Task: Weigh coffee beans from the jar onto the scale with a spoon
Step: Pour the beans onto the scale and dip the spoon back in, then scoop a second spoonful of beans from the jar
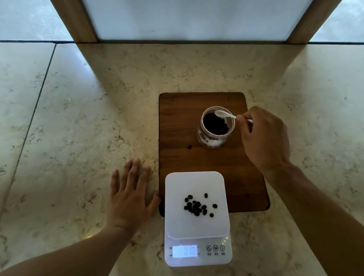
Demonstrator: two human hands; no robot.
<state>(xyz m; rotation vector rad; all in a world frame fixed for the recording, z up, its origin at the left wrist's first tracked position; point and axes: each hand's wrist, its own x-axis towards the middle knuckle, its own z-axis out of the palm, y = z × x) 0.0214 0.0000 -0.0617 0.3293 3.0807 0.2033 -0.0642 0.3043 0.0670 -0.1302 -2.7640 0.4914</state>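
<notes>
An open glass jar [216, 127] of dark coffee beans stands on a wooden board [180, 127]. My right hand [263, 139] pinches the handle of a small white spoon [224, 114], whose bowl sits over the jar's mouth. Nearer to me, a white scale [196, 220] carries several beans [198, 207] on its platform, and its lit display shows digits. One stray bean [189, 147] lies on the board left of the jar. My left hand [130, 197] rests flat on the counter, fingers spread, just left of the scale.
The marble counter [76, 125] stretches wide to the left and right. A frosted panel in a wooden frame [78, 19] rises at the back. The scale's front part overhangs the board's near edge onto the counter.
</notes>
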